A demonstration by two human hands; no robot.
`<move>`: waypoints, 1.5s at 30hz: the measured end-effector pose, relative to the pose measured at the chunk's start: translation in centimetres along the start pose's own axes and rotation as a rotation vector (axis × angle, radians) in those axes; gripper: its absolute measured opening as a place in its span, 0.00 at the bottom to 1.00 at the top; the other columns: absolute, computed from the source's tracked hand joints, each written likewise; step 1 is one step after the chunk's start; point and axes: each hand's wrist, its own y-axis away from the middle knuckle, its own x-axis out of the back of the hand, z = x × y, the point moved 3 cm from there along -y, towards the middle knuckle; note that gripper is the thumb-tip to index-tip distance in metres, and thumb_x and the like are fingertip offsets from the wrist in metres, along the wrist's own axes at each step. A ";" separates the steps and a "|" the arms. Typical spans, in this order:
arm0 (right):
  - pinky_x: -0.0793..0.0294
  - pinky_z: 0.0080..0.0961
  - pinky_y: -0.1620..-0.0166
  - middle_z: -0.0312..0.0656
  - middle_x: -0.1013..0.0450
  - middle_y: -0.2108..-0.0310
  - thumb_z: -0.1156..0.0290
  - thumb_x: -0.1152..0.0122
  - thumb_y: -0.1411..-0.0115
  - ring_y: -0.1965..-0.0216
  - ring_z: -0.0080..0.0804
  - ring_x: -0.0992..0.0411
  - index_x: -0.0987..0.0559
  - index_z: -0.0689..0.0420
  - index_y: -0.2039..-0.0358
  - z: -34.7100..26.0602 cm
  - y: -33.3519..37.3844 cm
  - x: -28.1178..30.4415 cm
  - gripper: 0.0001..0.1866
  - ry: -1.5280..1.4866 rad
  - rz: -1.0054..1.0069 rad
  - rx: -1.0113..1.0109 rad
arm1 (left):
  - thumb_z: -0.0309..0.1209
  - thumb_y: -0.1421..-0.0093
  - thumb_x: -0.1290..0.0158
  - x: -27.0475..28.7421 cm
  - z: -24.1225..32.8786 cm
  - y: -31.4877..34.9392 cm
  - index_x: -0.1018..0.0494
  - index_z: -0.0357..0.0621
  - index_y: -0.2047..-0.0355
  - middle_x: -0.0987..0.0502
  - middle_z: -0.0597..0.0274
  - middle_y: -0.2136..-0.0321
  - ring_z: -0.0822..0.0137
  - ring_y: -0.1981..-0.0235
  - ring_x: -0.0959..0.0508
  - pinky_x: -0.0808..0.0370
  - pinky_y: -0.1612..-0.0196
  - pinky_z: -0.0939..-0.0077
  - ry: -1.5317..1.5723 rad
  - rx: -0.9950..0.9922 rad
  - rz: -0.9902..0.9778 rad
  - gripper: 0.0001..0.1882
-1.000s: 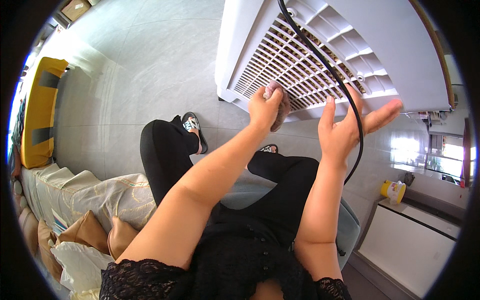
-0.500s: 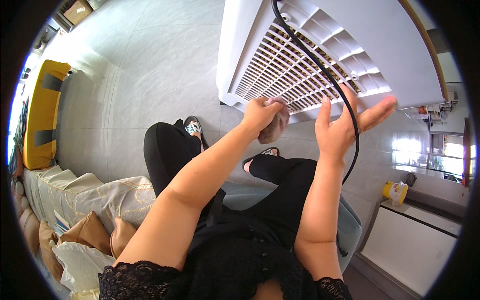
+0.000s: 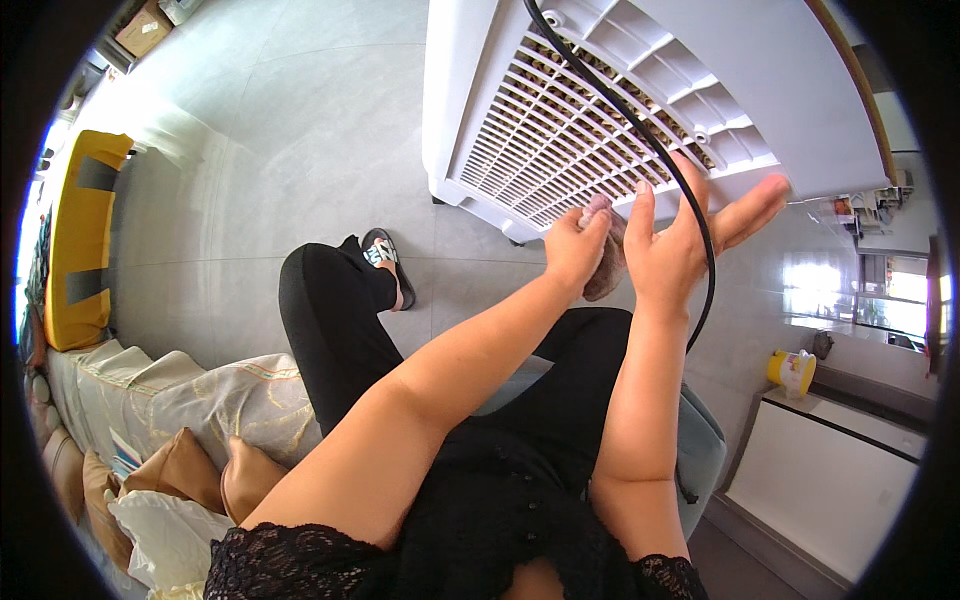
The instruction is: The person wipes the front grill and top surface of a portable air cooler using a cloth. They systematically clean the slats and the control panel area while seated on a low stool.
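Note:
A large white appliance (image 3: 805,115) with a slatted grille (image 3: 555,140) on its face stands in front of me, tilted in view. My left hand (image 3: 574,252) is closed around a crumpled, greyish, dirty-looking rag (image 3: 606,270), at the grille's lower edge. To its right, my right hand (image 3: 668,255) is raised with fingers spread, by the appliance's lower right corner. A black power cord (image 3: 640,130) hangs across the grille and passes over the fingers of that hand; they are not wrapped round it. Brownish, honeycomb-like material shows behind the slats.
A cloth-covered sofa (image 3: 170,385) with brown cushions (image 3: 180,470) lies at left, beside a yellow padded piece (image 3: 75,240). At right, a yellow tub (image 3: 790,372) sits on a white cabinet (image 3: 815,480). I sit on a blue-grey seat (image 3: 700,455); grey tiles (image 3: 290,120) cover the floor.
My left hand has moved right along the grille's lower edge with the rag, closer to my right hand. The right hand stays spread in nearly the same place.

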 end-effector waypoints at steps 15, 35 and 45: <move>0.68 0.63 0.35 0.67 0.69 0.32 0.65 0.39 0.47 0.31 0.67 0.73 0.24 0.52 0.51 -0.1 -0.1 0.5 0.21 -0.012 -0.015 0.027 | 0.34 0.43 0.48 2.1 3.2 -2.0 0.23 0.36 0.71 0.22 0.57 0.75 0.67 0.76 0.22 0.25 0.70 0.71 0.224 0.160 -0.174 0.12; 0.67 0.63 0.35 0.68 0.69 0.33 0.68 0.39 0.49 0.32 0.69 0.72 0.24 0.50 0.51 -0.2 0.0 1.0 0.22 -0.013 -0.054 0.011 | 0.31 0.40 0.53 4.6 9.2 -1.8 0.24 0.37 0.72 0.21 0.55 0.77 0.64 0.78 0.22 0.24 0.73 0.72 0.346 -0.049 -0.317 0.12; 0.69 0.62 0.34 0.67 0.70 0.32 0.67 0.39 0.48 0.32 0.69 0.73 0.25 0.51 0.51 -0.4 0.1 0.6 0.21 -0.025 -0.014 -0.007 | 0.32 0.36 0.54 4.7 12.0 -0.9 0.26 0.38 0.70 0.23 0.59 0.76 0.70 0.76 0.23 0.27 0.72 0.78 0.384 -0.224 -0.047 0.12</move>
